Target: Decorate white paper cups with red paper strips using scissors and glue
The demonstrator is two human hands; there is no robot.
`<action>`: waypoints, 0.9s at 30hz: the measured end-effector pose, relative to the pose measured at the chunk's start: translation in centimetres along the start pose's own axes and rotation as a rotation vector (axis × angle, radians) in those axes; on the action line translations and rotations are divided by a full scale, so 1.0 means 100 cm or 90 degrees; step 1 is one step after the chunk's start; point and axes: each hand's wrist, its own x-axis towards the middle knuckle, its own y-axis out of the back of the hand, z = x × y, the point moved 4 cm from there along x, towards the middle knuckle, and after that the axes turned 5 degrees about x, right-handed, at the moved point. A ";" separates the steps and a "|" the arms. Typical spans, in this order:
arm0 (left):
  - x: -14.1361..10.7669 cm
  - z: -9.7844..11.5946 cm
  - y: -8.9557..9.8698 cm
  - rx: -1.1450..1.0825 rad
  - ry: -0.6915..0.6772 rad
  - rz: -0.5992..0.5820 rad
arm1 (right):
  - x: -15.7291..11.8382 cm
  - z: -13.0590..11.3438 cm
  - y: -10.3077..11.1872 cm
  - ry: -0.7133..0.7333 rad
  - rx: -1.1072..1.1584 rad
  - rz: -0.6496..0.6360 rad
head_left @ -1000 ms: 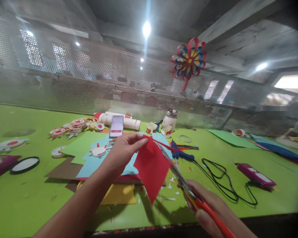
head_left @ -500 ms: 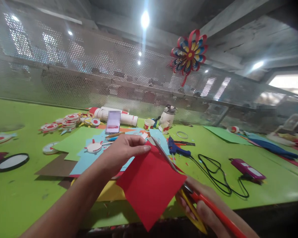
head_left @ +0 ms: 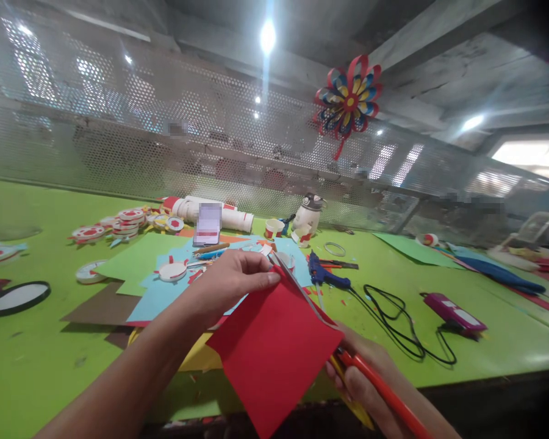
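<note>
1. Two hands busy, and nearest comes the right hand, wrapped round the scissors, the red and yellow handles drawn close together
2. Those handles stood wider half a second ago, so this looks like a snip closing along the paper's upper right edge
3. Red paper hangs in the air over the table's near edge, turned broader and lower than a second ago
4. Left hand pinches its top corner, thumb against fingers, right beside the blade tips
5. Beyond, a glue gun lies on the green table, phone farther back
</note>
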 end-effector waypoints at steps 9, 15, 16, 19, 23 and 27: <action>0.002 -0.006 -0.003 -0.053 0.026 -0.010 | 0.004 -0.006 -0.008 0.064 -0.035 0.021; 0.001 -0.007 -0.004 -0.039 0.039 -0.013 | 0.005 -0.003 -0.011 0.052 0.020 0.048; 0.001 -0.007 -0.005 -0.041 0.044 -0.012 | 0.005 -0.002 -0.012 0.045 0.028 0.048; 0.001 -0.007 -0.004 -0.035 0.053 0.001 | 0.005 0.001 -0.014 0.026 0.042 0.042; 0.002 -0.006 -0.002 -0.001 0.049 0.012 | 0.005 0.003 -0.015 0.021 0.031 0.040; 0.002 -0.008 -0.001 -0.009 0.072 0.011 | 0.006 0.007 -0.015 0.028 0.033 0.033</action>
